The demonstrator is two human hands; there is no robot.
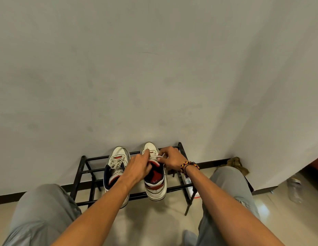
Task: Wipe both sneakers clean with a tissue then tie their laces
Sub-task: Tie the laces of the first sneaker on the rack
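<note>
On the rack — both hands, left hand and right hand, pinch the right sneaker's laces.

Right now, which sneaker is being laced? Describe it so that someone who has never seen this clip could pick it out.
Find the black metal shoe rack against the grey wall. Two white sneakers with red and navy trim stand on its top bars, toes to the wall. It is the right sneaker: the left hand and right hand pinch its laces, whereas the left sneaker is untouched.
</note>
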